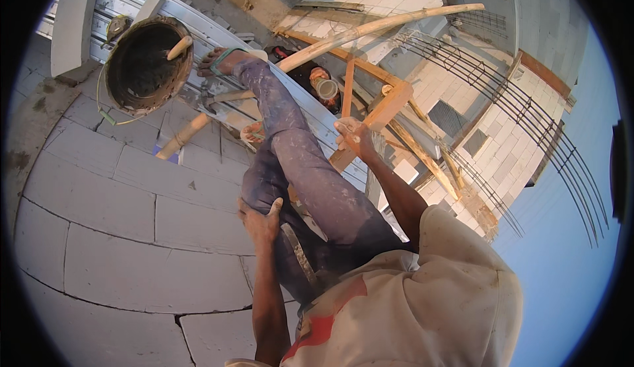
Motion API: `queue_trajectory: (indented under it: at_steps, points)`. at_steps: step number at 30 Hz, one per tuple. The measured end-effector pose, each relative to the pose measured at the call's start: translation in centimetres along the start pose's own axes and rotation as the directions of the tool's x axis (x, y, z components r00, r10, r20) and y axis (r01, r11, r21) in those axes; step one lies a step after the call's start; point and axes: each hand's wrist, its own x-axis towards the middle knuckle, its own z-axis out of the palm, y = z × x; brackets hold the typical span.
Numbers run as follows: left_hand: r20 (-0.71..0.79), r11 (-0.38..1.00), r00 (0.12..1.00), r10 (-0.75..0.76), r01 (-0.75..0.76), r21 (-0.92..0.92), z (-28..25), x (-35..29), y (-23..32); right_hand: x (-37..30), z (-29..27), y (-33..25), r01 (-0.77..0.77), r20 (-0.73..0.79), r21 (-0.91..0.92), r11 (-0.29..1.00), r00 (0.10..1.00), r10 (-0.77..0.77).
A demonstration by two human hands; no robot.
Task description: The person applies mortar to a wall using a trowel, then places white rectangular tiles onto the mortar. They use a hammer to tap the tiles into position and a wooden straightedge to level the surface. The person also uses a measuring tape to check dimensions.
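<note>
My left hand (261,223) rests against my trouser leg (264,175) near the knee, its thumb spread from the fingers and nothing held in it. Off to the right, my right hand (353,137) is closed around an upright wooden beam (391,105) of the timber frame; its fingers are pale with dust. At the upper left a black bucket (148,96) with a wire handle contains grey mortar, and a tool's wooden handle (179,48) sticks out over its rim. One sandalled foot (228,61) stands on ribbed metal decking beside the bucket.
A pale block wall (191,274) fills the lower left. Bamboo poles (370,29) cross the scaffold. Thin steel bars (508,93) jut out at the right, over a lower block wall (449,86). A round pale container (325,88) shows below the decking.
</note>
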Motion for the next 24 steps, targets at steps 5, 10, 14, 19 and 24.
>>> queue_trajectory:
  at_steps: [5, 10, 14, 19, 24]
  points:
    - [0.007, 0.997, 1.0, -0.007, 0.007, 0.072, -0.3, 2.4, 1.3, 17.1, 1.9, 10.4, 0.229, -0.397, -0.399, 0.888, 0.829, -0.393]
    - [-0.01, 0.996, 1.0, 0.029, -0.028, 0.084, 0.5, 3.2, 1.4, 24.5, 6.1, 12.0, 0.214, -0.442, -0.501, 0.839, 0.77, -0.46]
    - [-0.018, 0.996, 1.0, 0.021, -0.02, 0.085, 0.7, 3.2, 1.4, 26.4, 7.5, 12.4, 0.099, -0.515, -0.494, 0.864, 0.767, -0.382]
    - [-0.031, 0.995, 0.997, -0.068, 0.07, 0.076, 1.1, 3.1, 1.3, 28.3, 7.7, 10.8, 0.208, -0.47, -0.446, 0.871, 0.773, -0.425]
    - [-0.016, 0.997, 0.998, -0.066, 0.067, 0.045, 0.7, 2.8, 0.7, 26.7, 5.2, 10.8, 0.449, -0.424, -0.486, 0.75, 0.629, -0.652]
